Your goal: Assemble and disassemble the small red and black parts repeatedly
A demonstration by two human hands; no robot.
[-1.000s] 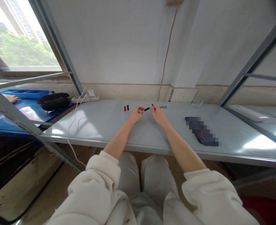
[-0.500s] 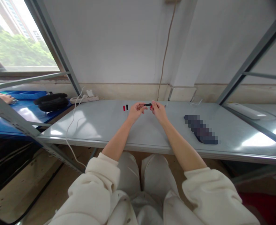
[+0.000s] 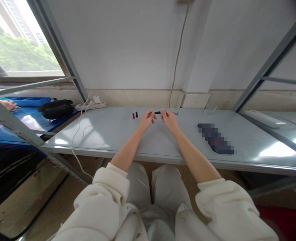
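Note:
A short black rod (image 3: 157, 112) spans the gap between my two hands over the grey table. My left hand (image 3: 147, 119) pinches its left end, with some fingers curled loosely below. The right end is gripped by the fingertips of my right hand (image 3: 168, 119). Left of my hands, a small red cylinder (image 3: 133, 115) and a small black cylinder (image 3: 136, 114) stand side by side on the table. Small grey pieces (image 3: 176, 113) lie just beyond my right hand, too small to make out.
A blurred-out dark item (image 3: 215, 139) lies at right on the grey table (image 3: 118, 140). At left are a power strip (image 3: 91, 106) with a white cable hanging over the edge, a black case (image 3: 56, 108), a blue tray (image 3: 24, 101) and another person's hand (image 3: 9, 105).
My hands have shifted slightly, and the red bit seen by my right fingers is no longer visible. More of the small grey pieces shows beside my right hand.

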